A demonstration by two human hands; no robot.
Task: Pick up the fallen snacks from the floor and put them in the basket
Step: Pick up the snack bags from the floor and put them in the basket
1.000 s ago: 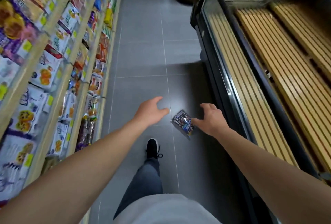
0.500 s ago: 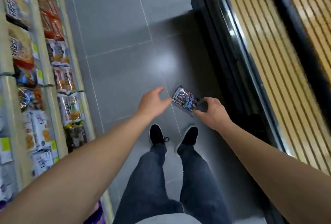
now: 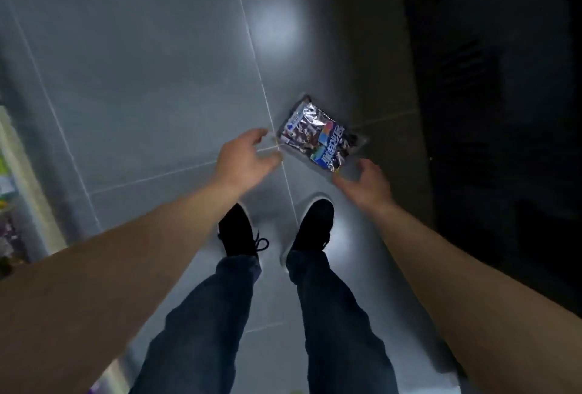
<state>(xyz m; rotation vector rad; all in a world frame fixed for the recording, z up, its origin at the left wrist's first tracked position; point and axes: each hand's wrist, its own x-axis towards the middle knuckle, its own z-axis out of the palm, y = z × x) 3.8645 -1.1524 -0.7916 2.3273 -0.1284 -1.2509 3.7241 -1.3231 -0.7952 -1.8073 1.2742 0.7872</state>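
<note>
Right hand [image 3: 365, 184]: grip wide, fingers spread, empty, at the near lower corner of the snack packet [image 3: 319, 137].
Left hand [image 3: 244, 159]: open, empty, just beside its left edge.
Packet: flat on floor [image 3: 141, 78], long axis diagonal; right hand nearer.

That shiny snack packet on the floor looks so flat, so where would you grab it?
Judging by its pose, pinch the near short edge of the snack packet from the right hand side: it lies flat on the tile floor, and that crimped seam already points at those fingers.
</note>
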